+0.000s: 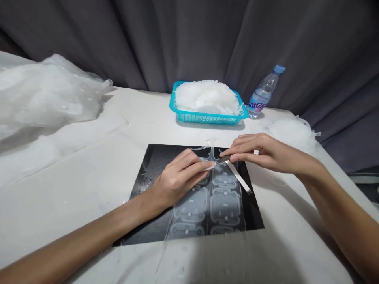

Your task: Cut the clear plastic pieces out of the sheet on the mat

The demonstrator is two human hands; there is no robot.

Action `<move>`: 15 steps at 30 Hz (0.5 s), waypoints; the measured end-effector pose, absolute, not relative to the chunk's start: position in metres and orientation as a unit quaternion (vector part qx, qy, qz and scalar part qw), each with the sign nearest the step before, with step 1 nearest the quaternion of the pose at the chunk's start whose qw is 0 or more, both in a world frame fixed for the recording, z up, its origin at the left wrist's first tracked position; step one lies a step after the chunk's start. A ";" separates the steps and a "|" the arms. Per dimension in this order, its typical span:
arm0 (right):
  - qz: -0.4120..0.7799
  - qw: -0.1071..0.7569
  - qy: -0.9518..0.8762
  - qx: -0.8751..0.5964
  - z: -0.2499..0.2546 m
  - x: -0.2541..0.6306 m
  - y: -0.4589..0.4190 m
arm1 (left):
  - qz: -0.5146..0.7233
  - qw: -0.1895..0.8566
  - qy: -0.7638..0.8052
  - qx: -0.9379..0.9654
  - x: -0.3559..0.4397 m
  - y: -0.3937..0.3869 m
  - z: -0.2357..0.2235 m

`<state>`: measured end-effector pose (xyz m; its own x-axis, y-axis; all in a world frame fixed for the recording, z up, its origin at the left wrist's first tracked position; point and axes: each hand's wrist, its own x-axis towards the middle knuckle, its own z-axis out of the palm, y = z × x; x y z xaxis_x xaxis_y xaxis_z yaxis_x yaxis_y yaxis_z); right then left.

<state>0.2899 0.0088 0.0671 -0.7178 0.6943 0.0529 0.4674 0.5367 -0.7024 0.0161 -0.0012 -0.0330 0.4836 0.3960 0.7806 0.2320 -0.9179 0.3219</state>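
My left hand (pixel 180 173) is closed, pinching a small white piece (pixel 209 166) between thumb and fingers. My right hand (pixel 257 152) grips a small dark metal blade (pixel 224 159), its tip at the edge of the white piece. A narrow white strip (pixel 239 178), which looks like the blade's handle, slants down from under the right fingertips. Both hands are over a black mat (pixel 254 215). On the mat lies a clear sheet of moulded, rounded parts (pixel 225 206), partly hidden by my left hand.
A turquoise basket (pixel 207 118) heaped with white translucent pieces (pixel 207 96) stands behind the mat. Beside it is a water bottle (pixel 263 94). A large clear bag (pixel 50 96) lies at the left, and a whitish heap (pixel 293 134) at the right. Grey curtain (pixel 183 39) hangs behind.
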 end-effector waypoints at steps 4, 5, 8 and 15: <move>0.339 0.166 -0.864 -0.334 0.067 0.290 0.008 | 0.472 0.083 0.188 0.857 0.016 -0.001 -0.034; 0.337 0.167 -0.865 -0.334 0.067 0.289 0.008 | 0.471 0.082 0.187 0.858 0.016 -0.001 -0.034; 0.333 0.163 -0.868 -0.330 0.067 0.288 0.008 | 0.468 0.079 0.186 0.860 0.016 0.000 -0.033; 0.329 0.166 -0.874 -0.317 0.064 0.286 0.009 | 0.469 0.076 0.182 0.861 0.016 0.000 -0.031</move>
